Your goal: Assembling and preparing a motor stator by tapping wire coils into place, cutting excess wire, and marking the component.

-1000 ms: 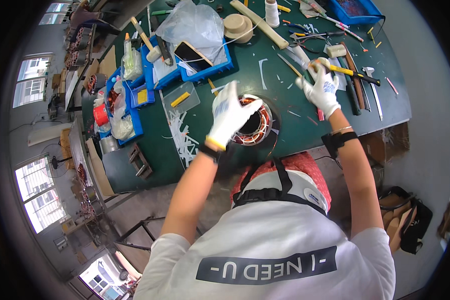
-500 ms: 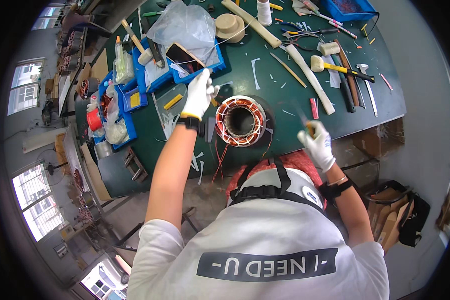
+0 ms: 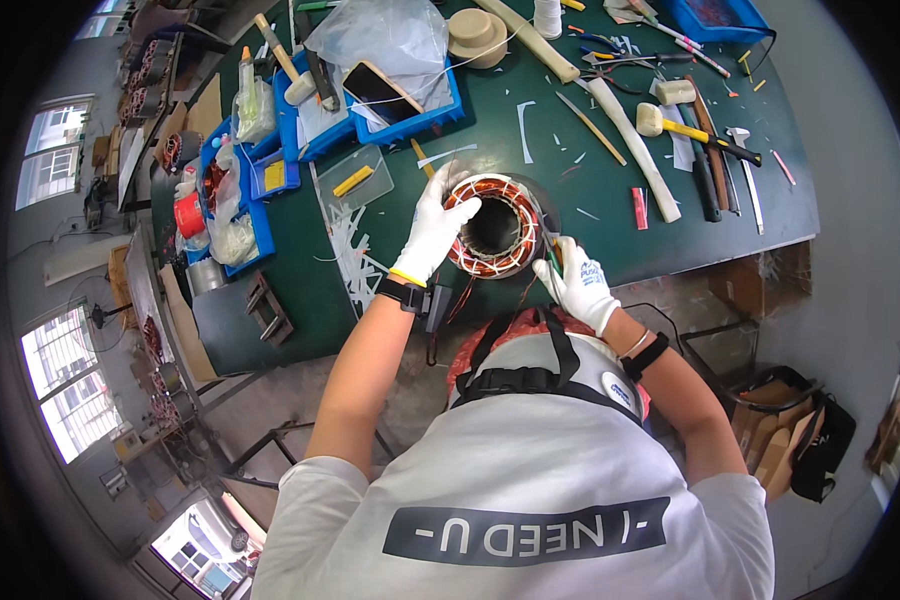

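Observation:
A motor stator (image 3: 493, 264), a ring of copper windings laced with white cord, stands on the green table close in front of me. My left hand (image 3: 434, 228), in a white glove, grips its left side, the thumb on the upper rim and the fingers around the outside. At its right edge, my gloved right hand (image 3: 578, 285) is closed around a slim hand tool (image 3: 556, 256). The tool's thin tip points up along the stator's outer side; its exact kind is unclear. Reddish lead wires (image 3: 460, 300) hang from the stator's near side.
Blue bins (image 3: 440, 122) hold a phone (image 3: 382, 92) and plastic bags. White paper strips (image 3: 350, 250) and a yellow block (image 3: 352, 181) lie to the left. Mallets (image 3: 700, 135), a pale rod (image 3: 635, 150), pliers (image 3: 610, 70) and a caliper (image 3: 748, 185) lie to the right.
My left hand has come down from beside the phone bin onto the stator's left side. My right hand has brought the tool leftward to the stator's right edge.

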The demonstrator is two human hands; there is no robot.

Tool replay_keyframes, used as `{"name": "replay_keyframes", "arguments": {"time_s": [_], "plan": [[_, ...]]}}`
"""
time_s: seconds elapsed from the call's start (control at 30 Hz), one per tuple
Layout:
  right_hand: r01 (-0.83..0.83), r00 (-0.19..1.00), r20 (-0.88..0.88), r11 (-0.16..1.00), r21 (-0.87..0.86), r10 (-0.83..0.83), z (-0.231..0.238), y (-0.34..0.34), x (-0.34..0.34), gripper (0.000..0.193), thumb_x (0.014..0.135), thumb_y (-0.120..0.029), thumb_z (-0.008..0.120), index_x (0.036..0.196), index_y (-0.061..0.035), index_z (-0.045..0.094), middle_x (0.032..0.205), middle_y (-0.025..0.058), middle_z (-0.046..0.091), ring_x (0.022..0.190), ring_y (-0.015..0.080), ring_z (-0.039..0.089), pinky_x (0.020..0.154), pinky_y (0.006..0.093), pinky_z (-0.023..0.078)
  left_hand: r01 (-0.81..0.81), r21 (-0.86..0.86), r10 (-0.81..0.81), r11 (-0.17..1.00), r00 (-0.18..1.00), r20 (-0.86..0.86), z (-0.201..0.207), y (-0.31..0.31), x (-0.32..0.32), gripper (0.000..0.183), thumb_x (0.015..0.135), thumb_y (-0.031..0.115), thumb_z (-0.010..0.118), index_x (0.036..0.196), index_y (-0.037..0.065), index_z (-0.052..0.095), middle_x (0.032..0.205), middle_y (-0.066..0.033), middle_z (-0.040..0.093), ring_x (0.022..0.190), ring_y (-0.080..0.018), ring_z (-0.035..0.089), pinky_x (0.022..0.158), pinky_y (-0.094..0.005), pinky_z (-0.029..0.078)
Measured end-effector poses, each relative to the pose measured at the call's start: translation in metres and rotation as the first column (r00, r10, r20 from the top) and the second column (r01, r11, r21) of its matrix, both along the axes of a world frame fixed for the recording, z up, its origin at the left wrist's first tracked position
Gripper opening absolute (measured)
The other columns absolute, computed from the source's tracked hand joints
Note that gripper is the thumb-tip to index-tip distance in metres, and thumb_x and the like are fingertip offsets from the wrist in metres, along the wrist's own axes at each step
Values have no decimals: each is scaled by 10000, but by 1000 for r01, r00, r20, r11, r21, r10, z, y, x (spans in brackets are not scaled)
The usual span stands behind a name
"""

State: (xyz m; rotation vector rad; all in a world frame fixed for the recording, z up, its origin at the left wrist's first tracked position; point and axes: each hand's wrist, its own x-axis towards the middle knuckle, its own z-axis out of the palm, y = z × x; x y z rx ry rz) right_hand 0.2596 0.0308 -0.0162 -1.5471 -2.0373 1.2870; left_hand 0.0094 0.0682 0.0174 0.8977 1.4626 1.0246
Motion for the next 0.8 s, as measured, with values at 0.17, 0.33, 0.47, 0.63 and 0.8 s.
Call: {"name": "replay_keyframes", "arguments": {"time_s": [0.17,0.33,0.47,0.63,0.8], "plan": [[-99,988,122,995,3,98,1,17,9,582,899,-551,562,1185,-48,502,1065,271,613,966,445,596,847,487,449,16,-3,-16,1000,998,-63,4,-1,1,725,839,23,655,1468,-38,299,1385,-172,491,1243,-204,510,1042,-292,409],[-75,997,21,997,-19,75,-7,21,15,568,867,-536,631,1103,-26,551,926,251,641,881,447,618,741,457,497,-30,3,30,1000,999,-20,2,-4,2,732,840,27,652,1471,-39,288,1384,-171,493,1241,-210,509,1041,-296,413],[-9,1000,1,997,-79,10,-18,16,29,533,854,-486,681,1085,-23,554,883,244,634,856,443,617,732,440,500,-211,41,212,977,977,-30,-8,-20,12,695,852,49,652,1451,-35,310,1401,-174,465,1262,-228,487,1063,-323,392],[5,998,60,1000,31,-7,-33,11,58,543,848,-485,689,1109,-33,542,971,237,644,892,432,629,757,448,498,-263,43,265,964,929,-257,-23,-45,16,738,852,148,698,1443,-55,305,1396,-192,447,1250,-248,491,1060,-330,395],[-97,979,170,992,-84,110,-27,-1,77,533,852,-459,687,1138,-33,544,1046,238,628,961,423,614,820,451,486,-52,42,62,998,951,-302,-12,-13,-7,845,849,264,739,1449,-87,258,1399,-254,441,1285,-293,475,1076,-364,385]]}}
